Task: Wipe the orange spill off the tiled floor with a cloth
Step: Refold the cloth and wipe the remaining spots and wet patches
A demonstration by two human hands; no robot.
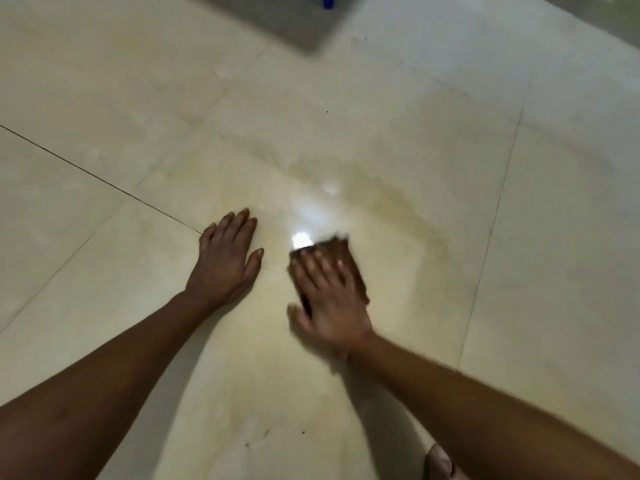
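A faint orange-yellow spill (391, 199) smears across the cream tiled floor (104, 98), curving from the middle toward the right. My right hand (329, 303) lies flat on a dark brown cloth (343, 258), pressing it to the tile just below the smear; the hand is motion-blurred. Only the cloth's far edge and right side show past my fingers. My left hand (227, 258) rests palm down on the floor to the left, fingers spread, holding nothing.
A bright lamp glare (302, 240) reflects off the wet tile beside the cloth. A grey mat or shadowed slab (277, 19) lies at the top, with a small blue object (328, 1) on its far edge. Dark grout lines cross the floor. A toe (440, 460) shows bottom right.
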